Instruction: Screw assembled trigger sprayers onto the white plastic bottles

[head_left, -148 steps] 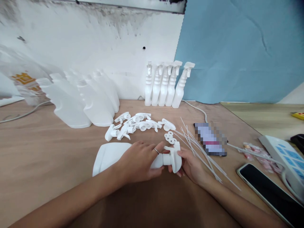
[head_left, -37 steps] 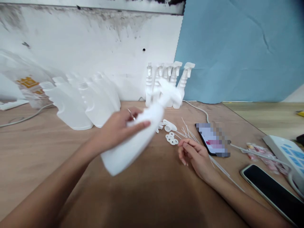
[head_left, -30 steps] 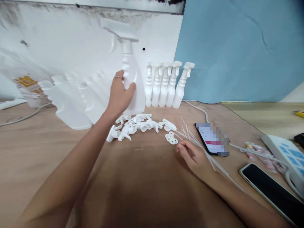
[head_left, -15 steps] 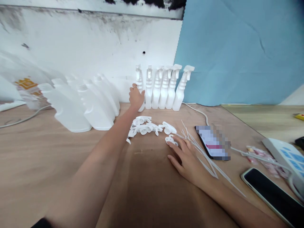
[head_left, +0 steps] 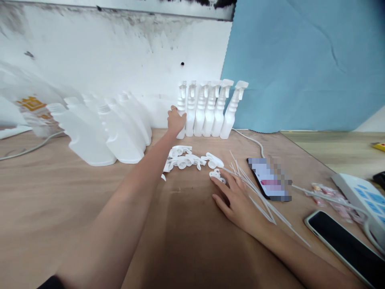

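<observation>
At the back of the table, my left hand [head_left: 176,121] is closed around the leftmost white spray bottle [head_left: 181,100], which has a trigger head on. It stands upright at the left end of a row of similar spray bottles [head_left: 208,116]. My right hand [head_left: 234,198] lies on the table with fingers spread, its fingertips at a few small white rings [head_left: 217,175]. Loose white trigger heads [head_left: 183,161] are piled in the middle, and another trigger head [head_left: 214,160] lies just beyond the rings. Thin white tubes [head_left: 264,200] stretch out beside and under my right hand.
White bottles without heads [head_left: 87,140] stand grouped at the left, by a plastic bag [head_left: 36,110]. To the right are a phone with a lit screen [head_left: 269,178], a dark phone [head_left: 345,245], small pink packets [head_left: 337,200] and a white power strip [head_left: 365,196] with its cable.
My left hand has shifted the leftmost spray bottle slightly right, closer to the row. The right hand has stayed almost still at the rings.
</observation>
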`<action>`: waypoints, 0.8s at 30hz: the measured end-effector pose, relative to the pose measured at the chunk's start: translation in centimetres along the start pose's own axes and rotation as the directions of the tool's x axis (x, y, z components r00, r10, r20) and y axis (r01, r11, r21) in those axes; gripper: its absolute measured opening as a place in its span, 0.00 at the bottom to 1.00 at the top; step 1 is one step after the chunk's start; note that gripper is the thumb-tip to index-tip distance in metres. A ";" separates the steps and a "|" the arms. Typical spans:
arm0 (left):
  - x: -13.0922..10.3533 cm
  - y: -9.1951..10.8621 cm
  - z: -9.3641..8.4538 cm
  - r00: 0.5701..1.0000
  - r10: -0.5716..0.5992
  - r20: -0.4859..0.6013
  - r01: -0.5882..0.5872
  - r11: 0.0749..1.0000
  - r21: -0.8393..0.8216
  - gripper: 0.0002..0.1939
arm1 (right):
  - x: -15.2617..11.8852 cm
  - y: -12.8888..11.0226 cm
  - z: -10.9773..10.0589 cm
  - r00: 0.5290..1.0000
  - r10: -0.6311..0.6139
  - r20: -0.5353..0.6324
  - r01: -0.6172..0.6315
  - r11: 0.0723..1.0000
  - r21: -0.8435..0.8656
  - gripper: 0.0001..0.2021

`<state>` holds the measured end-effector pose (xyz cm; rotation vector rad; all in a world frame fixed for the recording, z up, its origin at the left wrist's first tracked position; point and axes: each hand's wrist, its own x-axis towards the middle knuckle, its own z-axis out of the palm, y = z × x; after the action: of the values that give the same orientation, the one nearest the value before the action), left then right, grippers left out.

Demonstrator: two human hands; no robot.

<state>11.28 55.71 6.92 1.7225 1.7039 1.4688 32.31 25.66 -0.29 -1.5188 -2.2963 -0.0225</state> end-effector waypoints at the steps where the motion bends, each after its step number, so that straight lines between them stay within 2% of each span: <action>1: 0.0 0.0 0.0 1.000 0.007 0.003 -0.007 1.000 -0.001 0.20 | 0.0 0.0 0.0 1.000 0.000 -0.002 0.000 1.000 -0.001 0.22; 13: -0.5 -0.1 0.4 0.999 0.039 0.015 -0.039 0.999 -0.005 0.18 | -0.2 0.1 0.2 0.999 0.021 0.026 -0.021 0.999 -0.028 0.23; 24: -0.7 0.6 1.8 0.999 0.043 0.018 -0.043 0.999 -0.001 0.19 | -0.3 0.3 0.5 1.000 0.018 0.006 -0.018 1.000 0.000 0.25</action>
<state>13.21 55.76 6.33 1.7775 1.6671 1.4673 32.49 25.63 -0.85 -1.5410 -2.2873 -0.0140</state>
